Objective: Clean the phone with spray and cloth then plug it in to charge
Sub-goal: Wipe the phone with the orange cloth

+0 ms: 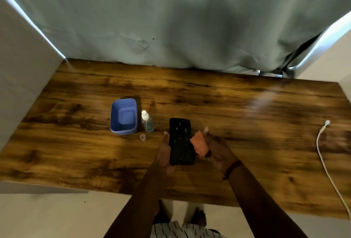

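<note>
2 hands (191, 152), 1 phone (181, 141), 1 cloth (199, 145)

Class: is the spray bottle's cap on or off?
Off: the spray bottle shows its bare white nozzle, and the small clear cap stands beside it on the table.

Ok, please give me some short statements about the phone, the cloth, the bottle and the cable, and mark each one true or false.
1. The left hand holds the black phone. True.
2. The right hand holds the spray bottle. False: it holds an orange cloth; the bottle stands on the wooden table.
3. The white charging cable is plugged into the phone. False: it lies apart, at the right.
4. The bottle's cap is off. True.
</note>
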